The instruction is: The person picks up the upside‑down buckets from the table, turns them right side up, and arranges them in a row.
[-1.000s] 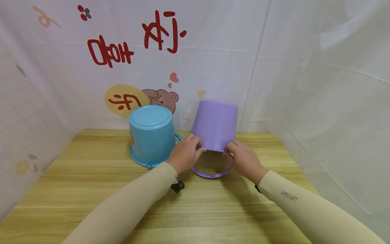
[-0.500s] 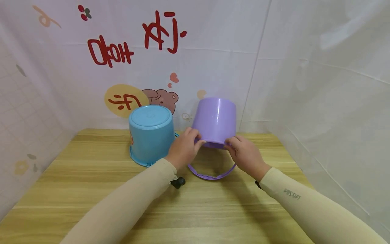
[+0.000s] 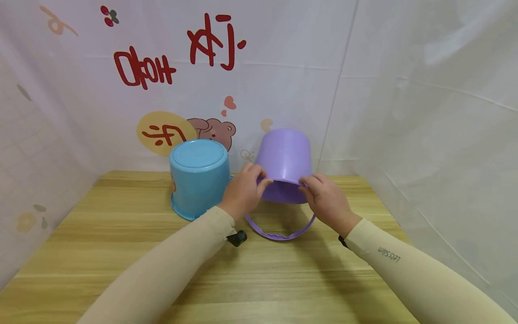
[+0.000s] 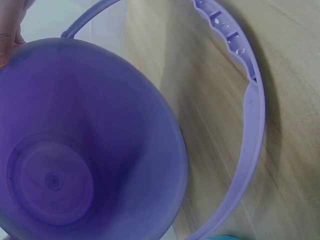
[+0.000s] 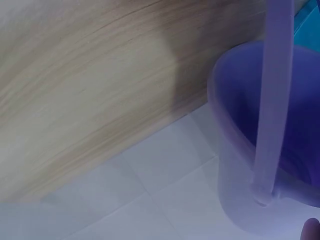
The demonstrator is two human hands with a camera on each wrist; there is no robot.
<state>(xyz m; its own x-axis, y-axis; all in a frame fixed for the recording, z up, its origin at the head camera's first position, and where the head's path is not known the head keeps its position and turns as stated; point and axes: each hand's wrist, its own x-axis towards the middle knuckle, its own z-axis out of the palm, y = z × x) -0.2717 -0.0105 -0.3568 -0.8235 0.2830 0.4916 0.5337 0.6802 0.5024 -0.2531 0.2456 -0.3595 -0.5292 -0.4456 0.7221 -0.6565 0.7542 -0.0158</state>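
A purple bucket (image 3: 283, 153) leans back in the head view, its open mouth tipped toward me and its base toward the back wall. My left hand (image 3: 244, 189) pinches the rim on the left, thumb in front. On the right side of the rim, my right hand (image 3: 328, 202) pinches it too. The bucket's handle (image 3: 279, 236) hangs forward in a loop low over the table. Looking into the bucket, the left wrist view shows its bare inside (image 4: 100, 150) and round bottom. In the right wrist view a purple handle strap (image 5: 272, 100) crosses the mouth.
A light blue bucket (image 3: 200, 180) stands upside down on the wooden table (image 3: 259, 288), close to my left hand. A printed white cloth (image 3: 283, 45) hangs behind the table and another white sheet borders the right side. A small black object (image 3: 237, 238) shows at my left wrist.
Both hands have raised the front rim of the purple bucket, tipping it further back so its inside now shows. The handle loop has swung slightly forward. The blue bucket has stayed put.
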